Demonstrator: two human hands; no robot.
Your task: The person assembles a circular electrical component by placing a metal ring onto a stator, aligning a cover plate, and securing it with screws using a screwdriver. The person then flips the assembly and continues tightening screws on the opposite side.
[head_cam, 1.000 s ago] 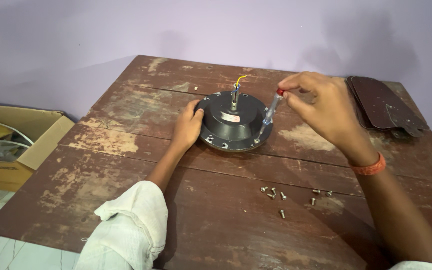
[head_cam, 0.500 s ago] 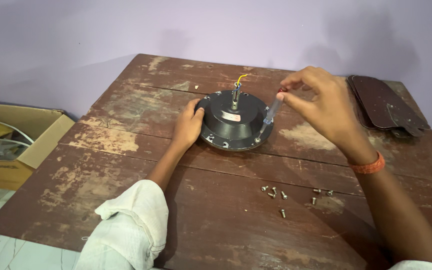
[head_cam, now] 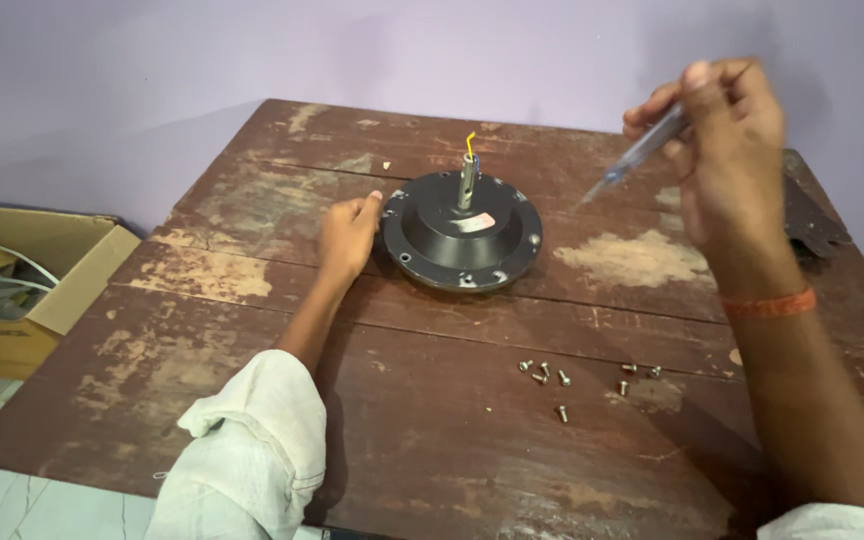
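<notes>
A round black motor housing point(head_cam: 457, 240) with a metal shaft and yellow and blue wires sticking up lies on the worn wooden table point(head_cam: 252, 280). My left hand point(head_cam: 347, 235) rests against its left rim. My right hand point(head_cam: 727, 140) is raised above the table's right side, well clear of the housing. It grips a screwdriver point(head_cam: 637, 155) with a clear handle, its tip pointing down and left. Several small loose screws point(head_cam: 562, 380) lie on the table in front of the housing.
A dark flat part point(head_cam: 812, 220) lies at the table's right edge behind my right hand. An open cardboard box point(head_cam: 22, 280) with cables stands on the floor to the left. A lilac wall runs behind the table.
My right hand has lifted the screwdriver off the housing's right rim and pulled it up and to the right. My left hand stays on the left rim.
</notes>
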